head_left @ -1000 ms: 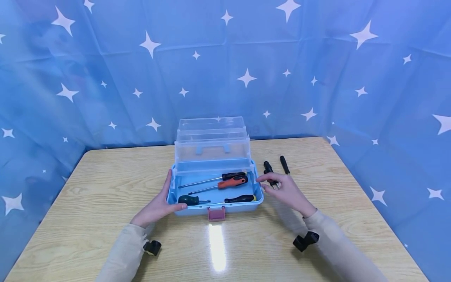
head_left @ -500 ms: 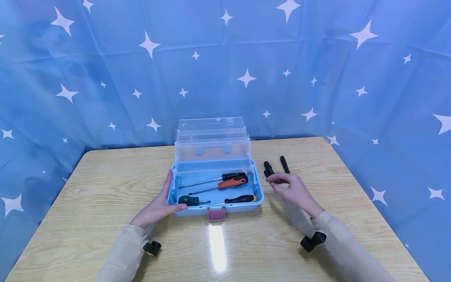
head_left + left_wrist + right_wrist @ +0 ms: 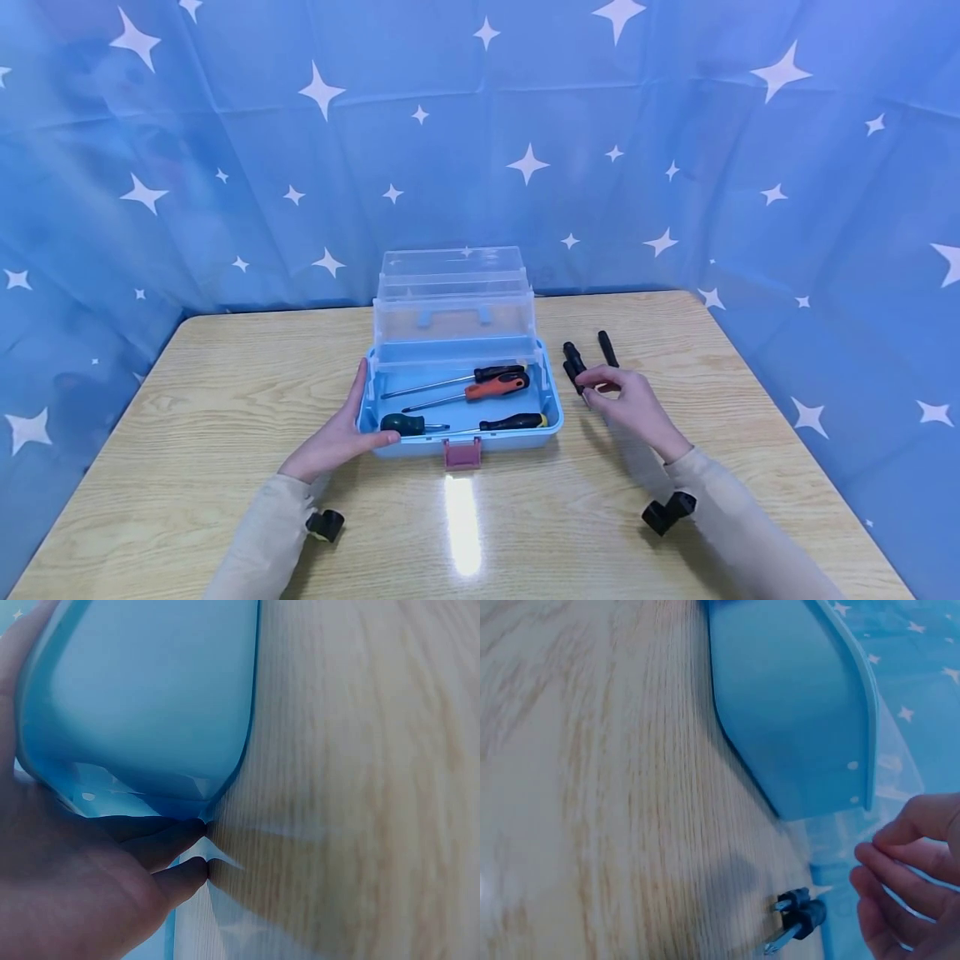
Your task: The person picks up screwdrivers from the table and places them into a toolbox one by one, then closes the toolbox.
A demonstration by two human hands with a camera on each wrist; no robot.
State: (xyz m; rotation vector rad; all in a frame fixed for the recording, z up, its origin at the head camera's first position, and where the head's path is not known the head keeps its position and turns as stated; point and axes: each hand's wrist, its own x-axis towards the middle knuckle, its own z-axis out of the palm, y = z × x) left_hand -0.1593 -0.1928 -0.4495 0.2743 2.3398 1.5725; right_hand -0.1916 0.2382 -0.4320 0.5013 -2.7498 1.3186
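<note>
The light blue toolbox [image 3: 412,450] stands in the middle of the table, its clear lid [image 3: 453,321] raised. My left hand [image 3: 330,446] holds its left end, thumb over the front rim and fingers along the side wall. Inside lie an orange-handled screwdriver [image 3: 497,387], a green stubby one [image 3: 402,425] and two with black handles. To the right of the box, my right hand [image 3: 628,404] hovers with thumb and index tips together and nothing between them. Close by its fingertips are black-handled tools [image 3: 573,358], their shafts partly hidden; the right wrist view shows two metal shafts.
Another black handle [image 3: 607,347] lies farther right, partly covered by the right hand. A pink latch [image 3: 462,456] hangs on the box's front. Behind the wooden table [image 3: 225,392] is a blue curtain [image 3: 450,167] with white stars.
My right hand has moved right, away from the toolbox's right end, to over the loose black-handled tools. The left hand and the box have stayed in place.
</note>
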